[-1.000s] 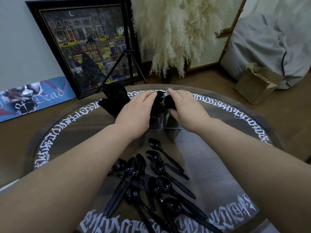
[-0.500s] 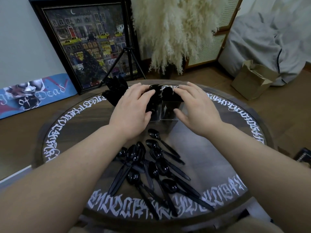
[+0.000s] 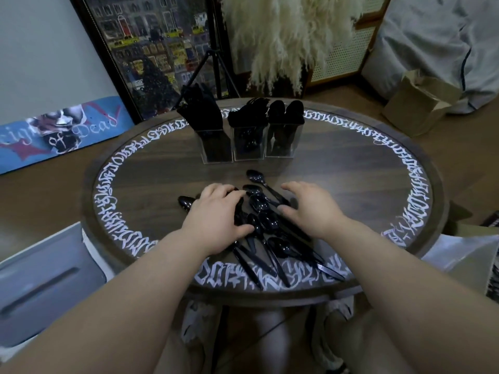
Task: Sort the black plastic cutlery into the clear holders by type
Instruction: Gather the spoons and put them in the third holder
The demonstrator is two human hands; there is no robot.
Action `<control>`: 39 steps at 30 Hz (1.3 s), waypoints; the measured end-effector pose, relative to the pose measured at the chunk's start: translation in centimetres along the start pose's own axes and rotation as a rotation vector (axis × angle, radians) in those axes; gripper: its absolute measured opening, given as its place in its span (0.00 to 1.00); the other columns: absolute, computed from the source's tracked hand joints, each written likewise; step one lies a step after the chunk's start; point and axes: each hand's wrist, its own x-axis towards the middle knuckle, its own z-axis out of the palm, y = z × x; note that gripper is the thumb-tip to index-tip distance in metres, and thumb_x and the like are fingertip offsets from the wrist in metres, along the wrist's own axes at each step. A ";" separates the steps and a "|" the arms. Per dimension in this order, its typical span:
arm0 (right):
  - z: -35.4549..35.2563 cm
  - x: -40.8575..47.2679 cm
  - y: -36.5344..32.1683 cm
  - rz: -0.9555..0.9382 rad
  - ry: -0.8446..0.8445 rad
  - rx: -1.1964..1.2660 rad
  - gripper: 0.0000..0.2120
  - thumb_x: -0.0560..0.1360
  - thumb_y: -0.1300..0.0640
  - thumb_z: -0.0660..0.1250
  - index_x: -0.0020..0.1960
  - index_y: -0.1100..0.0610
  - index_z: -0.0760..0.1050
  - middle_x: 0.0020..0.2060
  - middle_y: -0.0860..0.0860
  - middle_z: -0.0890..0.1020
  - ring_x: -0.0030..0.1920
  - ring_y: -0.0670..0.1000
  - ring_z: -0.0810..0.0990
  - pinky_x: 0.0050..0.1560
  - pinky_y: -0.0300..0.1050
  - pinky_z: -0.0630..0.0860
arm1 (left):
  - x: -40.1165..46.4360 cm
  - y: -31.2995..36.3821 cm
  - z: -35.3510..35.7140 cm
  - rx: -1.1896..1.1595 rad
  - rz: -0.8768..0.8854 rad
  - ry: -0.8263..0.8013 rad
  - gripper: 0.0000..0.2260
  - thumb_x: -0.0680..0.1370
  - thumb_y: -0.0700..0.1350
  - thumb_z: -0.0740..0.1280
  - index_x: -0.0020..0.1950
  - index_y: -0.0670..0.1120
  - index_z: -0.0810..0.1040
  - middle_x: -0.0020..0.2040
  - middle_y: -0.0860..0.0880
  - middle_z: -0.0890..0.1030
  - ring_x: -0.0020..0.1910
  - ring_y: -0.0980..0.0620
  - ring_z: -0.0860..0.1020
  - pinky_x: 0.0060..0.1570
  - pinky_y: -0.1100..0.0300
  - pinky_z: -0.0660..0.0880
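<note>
Several loose black plastic spoons (image 3: 266, 225) lie in a pile on the near half of the round wooden table (image 3: 351, 168). My left hand (image 3: 216, 218) rests on the left side of the pile, fingers spread over the spoon bowls. My right hand (image 3: 310, 209) is just right of the pile with its fingers relaxed and holding nothing. Three clear holders stand in a row at the far side. The left holder (image 3: 216, 145) and the middle holder (image 3: 247, 144) are packed with black cutlery. The right holder (image 3: 282, 141) has spoons standing bowl-up.
White script runs round the table rim. Behind the table stand a framed picture (image 3: 151, 49), a black tripod (image 3: 216, 58) and pampas grass (image 3: 283, 36). A cardboard box (image 3: 418, 103) and grey beanbag (image 3: 437, 41) sit at right, a grey bin (image 3: 46, 282) at near left.
Both hands have drawn back from the holders to the spoon pile near me. The view has pulled back and tilted down.
</note>
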 end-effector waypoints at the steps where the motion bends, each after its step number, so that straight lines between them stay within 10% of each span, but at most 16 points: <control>1: 0.3 0.3 -0.1 0.003 0.003 0.005 0.25 0.77 0.50 0.65 0.71 0.54 0.67 0.64 0.52 0.76 0.64 0.56 0.72 0.62 0.46 0.68 | 0.2 0.2 0.2 0.007 0.005 -0.005 0.33 0.73 0.63 0.66 0.75 0.55 0.61 0.74 0.52 0.63 0.74 0.48 0.55 0.71 0.46 0.61; 17: 0.9 2.7 1.9 0.186 -0.087 -0.095 0.10 0.73 0.57 0.65 0.52 0.59 0.77 0.48 0.56 0.81 0.52 0.61 0.78 0.48 0.47 0.75 | 4.7 1.9 2.0 -0.071 -0.060 0.090 0.11 0.78 0.57 0.64 0.55 0.55 0.79 0.61 0.55 0.76 0.66 0.48 0.63 0.60 0.51 0.63; 28: -0.2 2.2 2.3 0.273 -0.134 -0.044 0.09 0.74 0.59 0.65 0.53 0.60 0.79 0.50 0.57 0.81 0.53 0.60 0.78 0.49 0.46 0.76 | 5.6 2.1 1.6 -0.207 -0.195 0.204 0.06 0.76 0.51 0.64 0.42 0.51 0.72 0.35 0.56 0.72 0.55 0.48 0.72 0.50 0.53 0.69; 39: -0.5 2.0 1.7 0.151 0.092 0.369 0.04 0.77 0.57 0.66 0.45 0.53 0.71 0.40 0.49 0.78 0.44 0.52 0.76 0.40 0.40 0.63 | 5.7 2.8 0.3 -0.656 -0.308 0.357 0.03 0.74 0.44 0.66 0.43 0.48 0.73 0.35 0.51 0.82 0.38 0.56 0.79 0.35 0.67 0.72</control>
